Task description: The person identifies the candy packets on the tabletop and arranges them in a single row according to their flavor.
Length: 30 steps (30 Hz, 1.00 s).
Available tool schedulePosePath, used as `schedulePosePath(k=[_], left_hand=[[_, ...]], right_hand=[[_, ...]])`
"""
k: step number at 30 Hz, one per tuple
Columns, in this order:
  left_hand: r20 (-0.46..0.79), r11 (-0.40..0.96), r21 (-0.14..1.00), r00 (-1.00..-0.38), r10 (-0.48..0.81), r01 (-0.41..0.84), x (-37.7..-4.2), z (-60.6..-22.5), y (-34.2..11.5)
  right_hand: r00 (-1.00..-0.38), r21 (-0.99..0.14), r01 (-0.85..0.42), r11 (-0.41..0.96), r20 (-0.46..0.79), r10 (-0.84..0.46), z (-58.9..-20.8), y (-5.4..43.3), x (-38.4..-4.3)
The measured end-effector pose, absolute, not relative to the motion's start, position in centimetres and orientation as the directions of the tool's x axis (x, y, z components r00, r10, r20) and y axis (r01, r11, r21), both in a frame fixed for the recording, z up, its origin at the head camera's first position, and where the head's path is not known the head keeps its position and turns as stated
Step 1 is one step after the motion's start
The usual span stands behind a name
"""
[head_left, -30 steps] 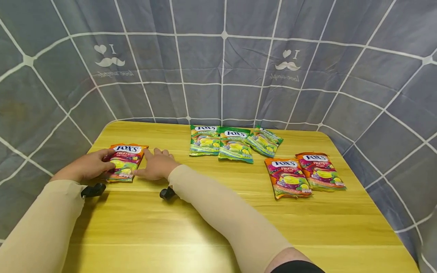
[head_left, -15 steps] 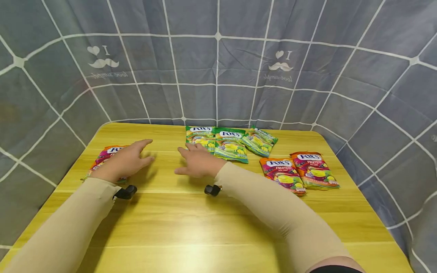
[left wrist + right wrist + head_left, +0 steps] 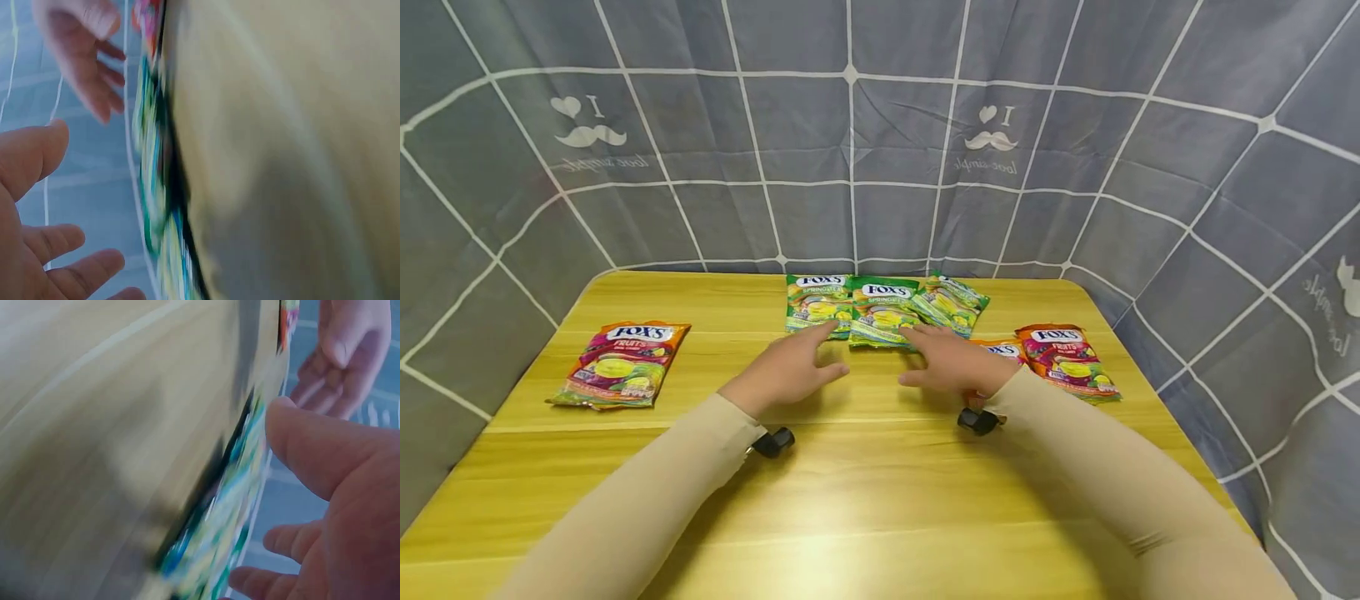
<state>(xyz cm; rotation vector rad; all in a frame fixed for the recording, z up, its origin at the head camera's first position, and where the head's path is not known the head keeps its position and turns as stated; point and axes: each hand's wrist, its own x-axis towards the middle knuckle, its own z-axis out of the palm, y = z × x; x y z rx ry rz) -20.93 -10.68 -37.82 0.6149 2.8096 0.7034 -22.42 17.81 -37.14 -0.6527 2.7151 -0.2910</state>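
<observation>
My left hand (image 3: 786, 371) hovers over the table with fingers extended and holds nothing, its fingertips near the lower edge of the left green candy bag (image 3: 818, 307). Opposite it, my right hand (image 3: 951, 360) reaches in with spread fingers, likewise holding nothing; its fingertips overlap the middle green candy bag (image 3: 883, 312) in the head view. A third green candy bag (image 3: 951, 302) lies tilted at the right of that row. Behind my right hand an orange-and-purple candy bag (image 3: 1003, 348) is mostly hidden. In both wrist views the green bags are blurred.
An orange-and-purple candy bag (image 3: 623, 364) lies alone on the left of the wooden table (image 3: 850, 508). Another purple candy bag (image 3: 1067, 360) lies at the right. A grey grid-patterned curtain (image 3: 805, 133) stands behind the table and along both sides.
Both hands have let go of the orange-and-purple bag at the left and moved right toward the green bags. That bag now lies alone. The head view has shifted slightly.
</observation>
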Motion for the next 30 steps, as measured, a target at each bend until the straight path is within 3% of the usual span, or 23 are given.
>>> schedulePosePath(k=[13, 21, 30], left_hand=[[-0.179, 0.729, 0.54, -0.789, 0.588, 0.421, -20.4, -39.6, -0.2], [-0.227, 0.736, 0.497, -0.75, 0.622, 0.46, -20.9, -40.3, 3.3], [-0.242, 0.754, 0.448, -0.747, 0.62, 0.481, -20.8, -40.7, 6.8]], right_hand=[[-0.904, -0.261, -0.206, 0.943, -0.318, -0.285, -36.8, 29.4, -21.0], [-0.907, -0.264, -0.166, 0.95, -0.336, -0.252, -37.1, 31.7, -20.6], [-0.895, -0.231, -0.18, 0.956, -0.365, -0.256, -36.8, 32.4, -20.6]])
